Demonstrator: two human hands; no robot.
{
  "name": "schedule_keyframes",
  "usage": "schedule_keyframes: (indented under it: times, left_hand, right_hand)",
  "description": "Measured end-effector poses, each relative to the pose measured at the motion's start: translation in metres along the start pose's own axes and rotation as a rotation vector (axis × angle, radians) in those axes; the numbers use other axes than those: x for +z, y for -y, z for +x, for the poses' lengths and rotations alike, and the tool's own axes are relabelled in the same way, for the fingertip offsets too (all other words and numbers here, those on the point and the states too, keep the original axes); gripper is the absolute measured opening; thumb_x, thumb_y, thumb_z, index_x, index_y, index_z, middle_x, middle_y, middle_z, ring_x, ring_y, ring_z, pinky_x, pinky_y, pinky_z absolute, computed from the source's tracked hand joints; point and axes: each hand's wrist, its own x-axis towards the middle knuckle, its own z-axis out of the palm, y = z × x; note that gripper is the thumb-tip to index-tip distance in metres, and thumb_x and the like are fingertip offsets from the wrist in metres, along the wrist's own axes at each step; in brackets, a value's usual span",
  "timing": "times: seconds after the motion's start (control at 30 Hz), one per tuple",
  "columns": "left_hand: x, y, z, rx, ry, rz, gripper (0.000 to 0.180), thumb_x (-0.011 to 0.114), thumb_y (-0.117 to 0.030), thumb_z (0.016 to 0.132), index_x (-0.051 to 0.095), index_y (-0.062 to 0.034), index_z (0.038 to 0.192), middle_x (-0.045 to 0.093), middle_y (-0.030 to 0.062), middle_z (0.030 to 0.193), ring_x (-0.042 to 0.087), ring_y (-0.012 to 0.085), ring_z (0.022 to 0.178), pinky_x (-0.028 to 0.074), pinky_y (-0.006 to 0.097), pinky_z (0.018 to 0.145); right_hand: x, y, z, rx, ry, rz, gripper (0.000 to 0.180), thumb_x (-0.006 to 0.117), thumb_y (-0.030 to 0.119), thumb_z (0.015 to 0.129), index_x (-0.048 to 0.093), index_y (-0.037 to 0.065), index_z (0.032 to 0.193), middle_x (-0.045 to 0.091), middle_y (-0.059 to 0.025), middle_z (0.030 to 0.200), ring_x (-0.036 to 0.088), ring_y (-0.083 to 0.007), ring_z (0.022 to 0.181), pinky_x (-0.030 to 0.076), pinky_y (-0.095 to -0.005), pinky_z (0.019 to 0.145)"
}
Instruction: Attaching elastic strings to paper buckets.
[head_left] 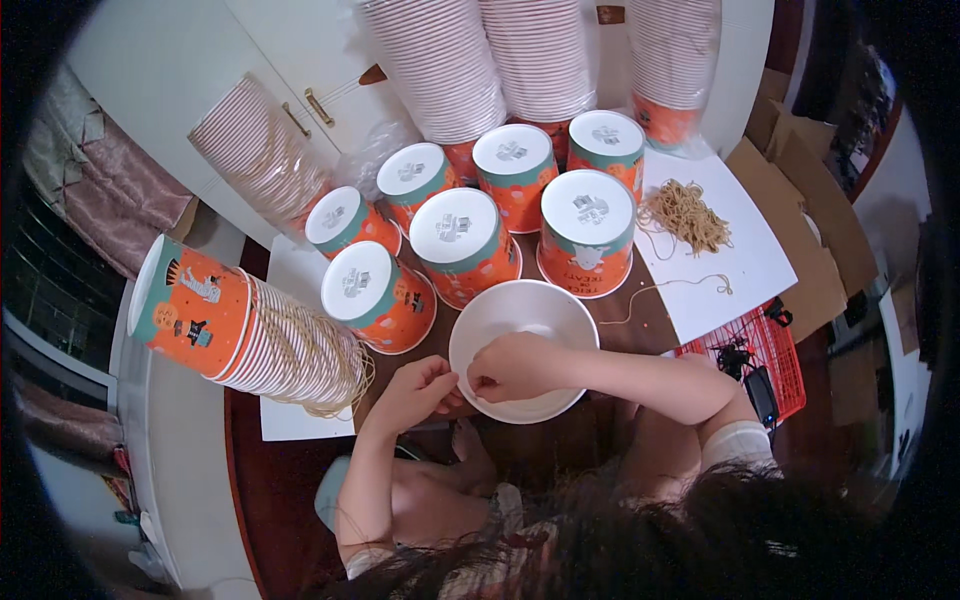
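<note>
A paper bucket (pixel 528 302) stands upright at the table's near edge, its white inside facing me. My right hand (pixel 518 364) reaches over its near part, fingers curled into a pinch. Beside the rim on the left is my left hand (pixel 416 392), thumb and fingers pressed together. Whatever either hand holds is too small or hidden to make out. Just beyond stand several upturned orange buckets (pixel 588 262) with green bands and white bases. A loose tan cord (pixel 655 287) runs over the table to the right of the open bucket.
A tangled pile of tan cords (pixel 690 216) lies on a white sheet (pixel 745 240) at right. A tilted bucket stack (pixel 195 310) at left has cords draped over it. Tall wrapped stacks (pixel 430 70) stand behind. Cardboard boxes (pixel 800 200) and a red basket (pixel 790 365) flank the right side.
</note>
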Motion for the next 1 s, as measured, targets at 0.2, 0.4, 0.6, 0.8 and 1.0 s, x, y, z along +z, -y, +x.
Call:
schedule_keyframes:
  times: [0.2,0.4,0.6,0.8,1.0]
  left_hand:
    - [-0.002,0.005,0.002,0.045,0.016,0.003,0.017,0.049,-0.018,0.085,0.052,-0.0014,0.087,0.058,0.0031,0.075,0.058,0.009,0.068,0.046,0.021,0.057]
    - [-0.004,0.003,-0.004,0.222,-0.223,0.069,0.015,0.049,-0.013,0.084,0.055,0.0002,0.088,0.059,0.003,0.074,0.055,0.0085,0.067,0.045,0.021,0.057]
    - [0.014,-0.018,-0.017,0.223,-0.125,-0.157,0.022,0.05,-0.017,0.086,0.057,0.0,0.096,0.057,-0.0001,0.07,0.041,0.0027,0.05,0.033,0.016,0.045]
    - [0.014,-0.016,-0.018,0.124,0.078,-0.527,0.022,0.046,-0.02,0.088,0.057,0.0,0.088,0.056,0.0031,0.067,0.034,0.0036,0.041,0.023,0.017,0.036]
    - [0.015,-0.011,-0.014,0.138,0.022,-0.549,0.018,0.049,-0.016,0.085,0.059,-0.0008,0.083,0.056,0.0041,0.066,0.036,0.0031,0.043,0.024,0.016,0.036]
  right_hand:
    - [0.0,-0.001,0.0,-0.002,-0.006,0.028,0.017,0.053,0.022,0.073,0.062,0.008,0.08,0.061,-0.0078,0.077,0.058,-0.027,0.07,0.045,-0.0375,0.062]
    - [-0.01,-0.004,-0.003,-0.016,-0.119,0.192,0.016,0.054,0.021,0.077,0.061,0.009,0.083,0.06,-0.0082,0.077,0.057,-0.024,0.069,0.045,-0.0347,0.061]
    - [-0.032,0.001,-0.007,-0.129,-0.31,0.231,0.013,0.056,0.019,0.077,0.06,0.008,0.083,0.059,-0.0072,0.075,0.056,-0.0213,0.064,0.043,-0.0321,0.058]
    - [-0.028,0.007,-0.009,-0.215,-0.406,0.132,0.01,0.058,0.016,0.075,0.06,0.008,0.082,0.058,-0.0084,0.073,0.056,-0.0238,0.065,0.044,-0.0331,0.058]
    - [-0.031,0.008,-0.012,-0.219,-0.404,0.132,0.01,0.058,0.015,0.075,0.06,0.008,0.082,0.058,-0.0083,0.074,0.057,-0.0243,0.066,0.045,-0.0333,0.059]
